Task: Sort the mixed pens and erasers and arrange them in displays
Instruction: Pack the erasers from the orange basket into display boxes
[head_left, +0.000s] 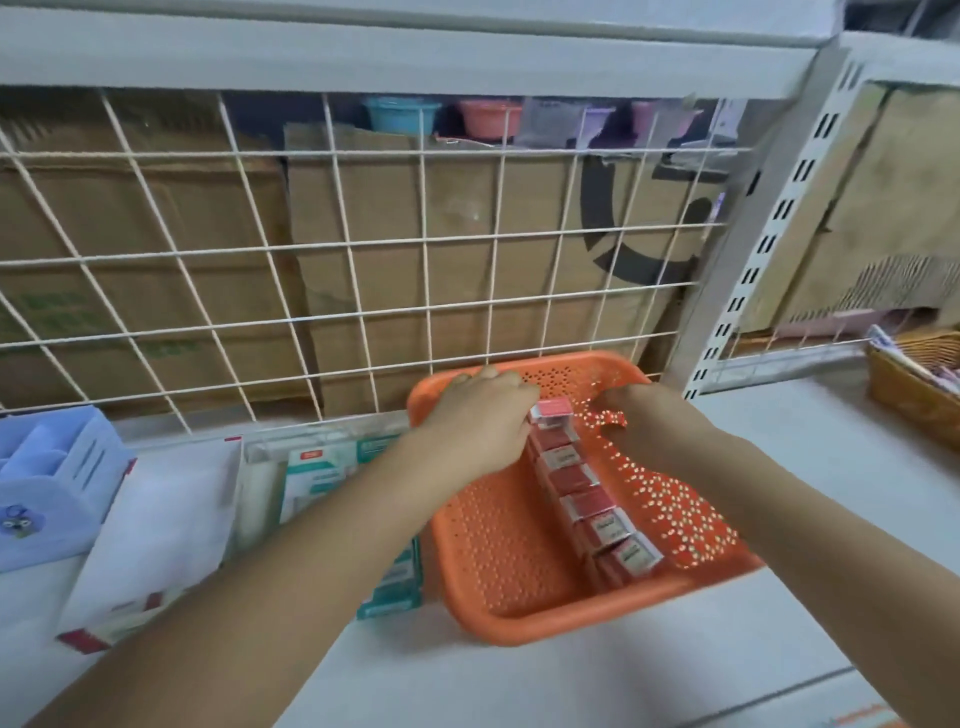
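An orange perforated tray (498, 582) sits on the white shelf. Inside it, a row of red-and-white erasers (587, 499) runs from the near right toward the far middle. My left hand (483, 426) is over the tray's far left part, its fingers curled around the farthest eraser (551, 409) at the end of the row. My right hand (644, 421) hovers over the tray's far right side, just right of that eraser; its fingers are curled downward and mostly hidden. No pens are in view.
A white wire grid (363, 260) with cardboard boxes behind it closes off the back. At the left stand a blue desk organiser (57, 478), white boxes (156, 530) and green-and-white packs (322, 478). A wicker basket (914, 384) sits at far right.
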